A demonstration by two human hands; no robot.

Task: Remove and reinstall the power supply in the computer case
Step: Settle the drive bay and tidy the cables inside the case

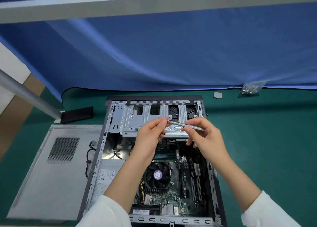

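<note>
An open computer case (109, 124) lies flat on the green mat, motherboard and CPU fan (158, 175) exposed. The grey power supply (107, 173), with a label on top, sits in the case's near-left corner. Both hands hover above the silver drive cage (137, 120). My right hand (205, 137) holds a slim silver screwdriver (186, 125) by its shaft. My left hand (151, 137) pinches the screwdriver's tip end between thumb and fingers; whether a screw is there is too small to tell.
The removed grey side panel (51, 172) lies left of the case. A black block (77, 114) sits by a metal post at back left. A bag of screws (250, 88) and a small grey square (217, 95) lie at back right, below the blue curtain.
</note>
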